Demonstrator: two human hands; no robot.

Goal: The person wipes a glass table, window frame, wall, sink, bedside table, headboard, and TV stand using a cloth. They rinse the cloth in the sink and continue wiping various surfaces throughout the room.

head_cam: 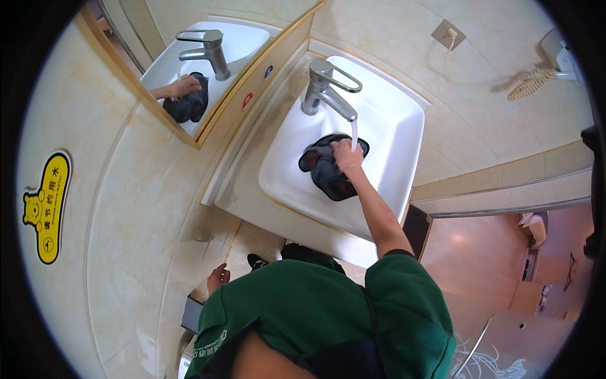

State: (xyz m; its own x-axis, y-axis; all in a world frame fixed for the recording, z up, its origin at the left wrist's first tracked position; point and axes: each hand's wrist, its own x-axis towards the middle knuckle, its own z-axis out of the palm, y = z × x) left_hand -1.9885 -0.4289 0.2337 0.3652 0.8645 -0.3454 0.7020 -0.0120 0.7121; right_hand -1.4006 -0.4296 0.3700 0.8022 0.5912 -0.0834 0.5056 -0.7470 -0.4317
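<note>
A white washbasin (279,163) lies before me, with a chrome single-lever faucet (326,87) on its left rear side. Water runs from the spout onto my right hand (349,154). That hand presses down on a dark, wet item (331,177), perhaps cloth or a pair of slippers, lying in the basin; whether the fingers grip it cannot be seen. My left hand (219,275) hangs low at my left side, away from the basin, its fingers loosely curled and nothing visible in it.
A wood-framed mirror (255,71) stands left of the basin. A wall socket (449,34) with a plug and a hairdryer (563,59) are on the far wall. A yellow bear-shaped sign (49,208) hangs at far left. A grey bin (191,315) is near my left side.
</note>
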